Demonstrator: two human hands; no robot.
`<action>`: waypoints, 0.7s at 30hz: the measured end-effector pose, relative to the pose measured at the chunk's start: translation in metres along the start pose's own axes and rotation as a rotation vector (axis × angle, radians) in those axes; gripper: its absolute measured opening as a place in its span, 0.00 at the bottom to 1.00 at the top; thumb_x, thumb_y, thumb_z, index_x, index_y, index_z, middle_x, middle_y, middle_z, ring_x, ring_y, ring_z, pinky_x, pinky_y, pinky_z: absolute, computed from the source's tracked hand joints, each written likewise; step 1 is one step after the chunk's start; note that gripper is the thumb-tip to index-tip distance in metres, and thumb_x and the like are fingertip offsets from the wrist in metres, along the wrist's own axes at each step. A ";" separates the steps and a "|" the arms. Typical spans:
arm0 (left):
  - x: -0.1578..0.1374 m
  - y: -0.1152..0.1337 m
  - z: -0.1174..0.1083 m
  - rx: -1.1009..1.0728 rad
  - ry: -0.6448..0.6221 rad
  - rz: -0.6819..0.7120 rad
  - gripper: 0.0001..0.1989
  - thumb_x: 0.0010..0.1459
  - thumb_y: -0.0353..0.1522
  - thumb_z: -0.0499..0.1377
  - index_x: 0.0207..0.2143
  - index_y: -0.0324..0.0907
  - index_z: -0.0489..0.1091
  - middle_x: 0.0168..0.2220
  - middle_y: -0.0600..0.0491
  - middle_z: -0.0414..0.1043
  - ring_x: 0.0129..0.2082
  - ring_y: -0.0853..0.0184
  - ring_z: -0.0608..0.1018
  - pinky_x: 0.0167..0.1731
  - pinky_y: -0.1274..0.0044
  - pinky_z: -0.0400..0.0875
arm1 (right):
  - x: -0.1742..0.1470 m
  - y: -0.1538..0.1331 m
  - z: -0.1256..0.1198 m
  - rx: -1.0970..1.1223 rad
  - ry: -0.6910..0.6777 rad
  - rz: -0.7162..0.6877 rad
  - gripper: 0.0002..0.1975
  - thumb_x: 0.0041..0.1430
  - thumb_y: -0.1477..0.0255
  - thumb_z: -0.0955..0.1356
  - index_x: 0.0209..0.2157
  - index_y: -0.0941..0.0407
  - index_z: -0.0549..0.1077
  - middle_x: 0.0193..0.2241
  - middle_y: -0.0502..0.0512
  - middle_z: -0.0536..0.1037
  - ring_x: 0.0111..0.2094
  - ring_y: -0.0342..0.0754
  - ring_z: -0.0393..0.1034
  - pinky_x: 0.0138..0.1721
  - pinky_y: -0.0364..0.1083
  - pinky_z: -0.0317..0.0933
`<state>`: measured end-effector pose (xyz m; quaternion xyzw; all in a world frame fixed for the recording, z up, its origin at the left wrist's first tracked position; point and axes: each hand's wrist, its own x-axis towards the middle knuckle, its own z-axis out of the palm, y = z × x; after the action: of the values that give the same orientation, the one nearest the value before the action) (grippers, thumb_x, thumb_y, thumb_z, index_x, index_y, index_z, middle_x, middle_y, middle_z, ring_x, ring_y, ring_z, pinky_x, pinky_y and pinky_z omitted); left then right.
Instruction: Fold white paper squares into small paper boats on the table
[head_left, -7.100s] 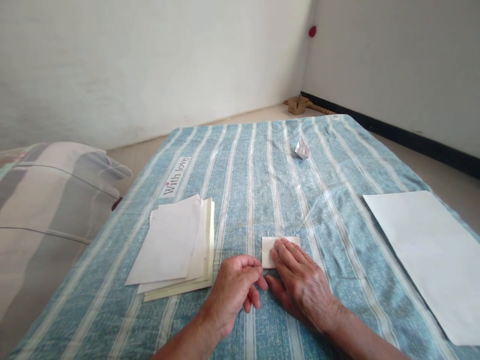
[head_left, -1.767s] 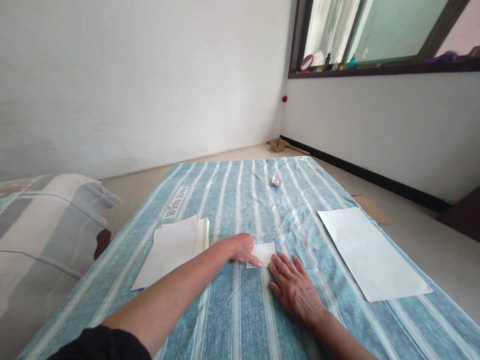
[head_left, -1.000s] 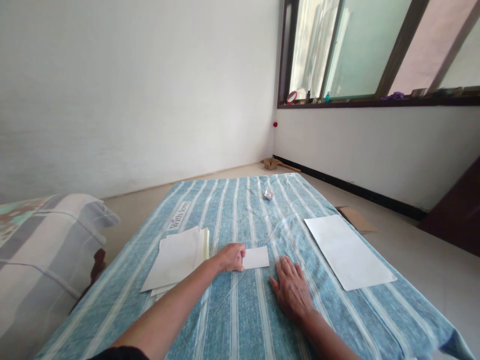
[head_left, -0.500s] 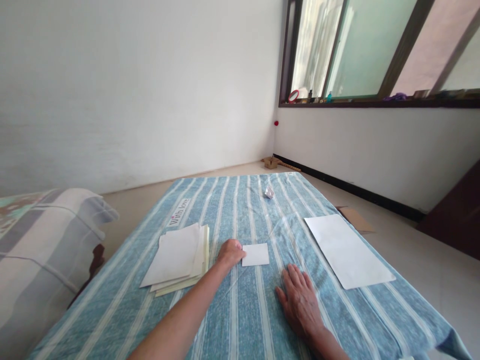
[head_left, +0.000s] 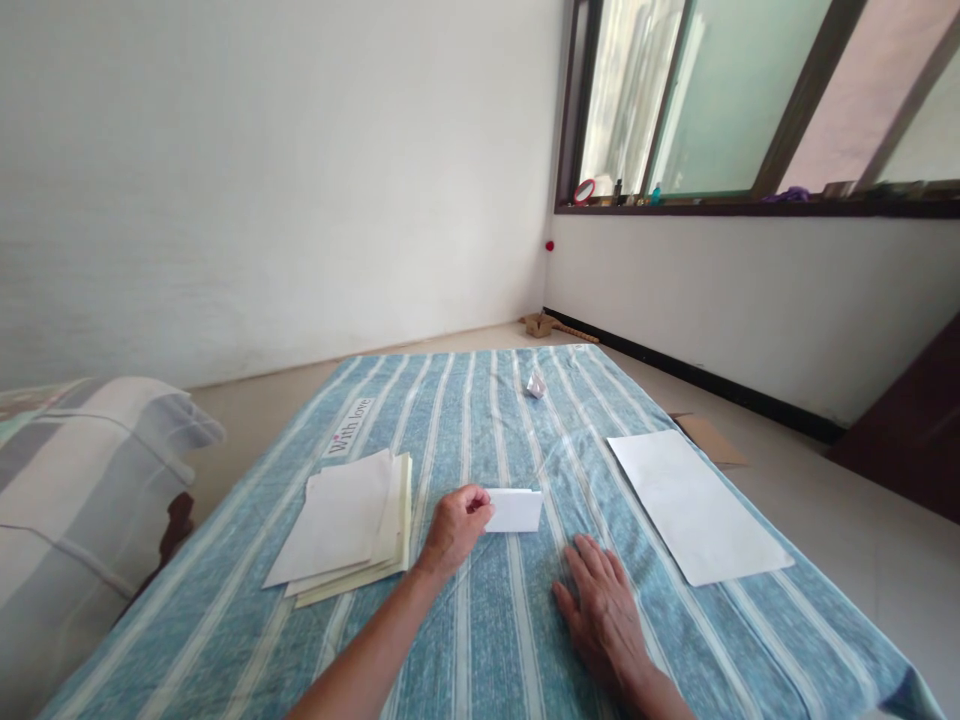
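The small folded paper (head_left: pixel 515 511) sits just right of the left hand's fingertips, its left end caught in them and the rest reaching out toward the right hand's side. Its far edge shows two layers, slightly parted; whether its near edge rests on the cloth, I cannot tell. The left hand (head_left: pixel 459 525) is closed in a pinch — thumb and forefinger together on the paper, the other fingers curled in. The right hand (head_left: pixel 600 600), nearer the body and to the right of the paper, lies palm down and opened out, fingers nearly straight and thumb apart, touching only the striped cloth (head_left: pixel 489 640). Left of the left hand is a loose stack of paper (head_left: pixel 337 525), white sheets over yellowish ones, edges uneven. Right of the right hand, and a little farther off, one large white sheet (head_left: pixel 694 505) lies flat. Well beyond both hands stands a small, pale folded shape (head_left: pixel 535 384) — and past the cloth's far end, a little brown box (head_left: pixel 538 325) on the floor.
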<state>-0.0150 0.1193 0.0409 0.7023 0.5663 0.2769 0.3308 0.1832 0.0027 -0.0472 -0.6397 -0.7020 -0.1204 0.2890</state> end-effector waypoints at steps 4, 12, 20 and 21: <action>-0.034 0.002 -0.002 -0.038 0.008 0.118 0.06 0.56 0.33 0.55 0.28 0.42 0.69 0.22 0.57 0.68 0.25 0.68 0.73 0.29 0.77 0.69 | 0.010 -0.003 -0.014 0.147 0.045 0.071 0.17 0.63 0.69 0.62 0.52 0.58 0.68 0.48 0.65 0.75 0.48 0.56 0.71 0.46 0.54 0.69; -0.086 0.001 0.009 -0.084 0.065 0.413 0.07 0.60 0.31 0.52 0.33 0.44 0.69 0.38 0.49 0.75 0.37 0.65 0.77 0.40 0.75 0.71 | 0.030 -0.037 -0.047 0.210 0.058 -0.153 0.18 0.60 0.78 0.61 0.51 0.56 0.68 0.52 0.63 0.72 0.52 0.56 0.68 0.49 0.55 0.66; -0.106 -0.020 0.014 -0.081 0.043 0.419 0.08 0.56 0.27 0.54 0.37 0.44 0.70 0.43 0.49 0.75 0.33 0.68 0.77 0.37 0.76 0.74 | 0.025 -0.049 -0.056 0.304 -0.065 -0.245 0.13 0.63 0.81 0.58 0.33 0.54 0.71 0.37 0.55 0.76 0.39 0.49 0.71 0.51 0.54 0.60; -0.107 -0.025 0.016 -0.074 0.041 0.408 0.10 0.55 0.26 0.54 0.39 0.44 0.70 0.45 0.48 0.74 0.33 0.68 0.77 0.37 0.76 0.74 | 0.023 -0.050 -0.056 0.318 -0.074 -0.252 0.13 0.63 0.81 0.58 0.33 0.54 0.70 0.36 0.54 0.76 0.38 0.48 0.70 0.51 0.54 0.60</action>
<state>-0.0400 0.0161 0.0101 0.7838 0.4085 0.3731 0.2819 0.1485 -0.0163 0.0211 -0.4974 -0.7966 -0.0199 0.3430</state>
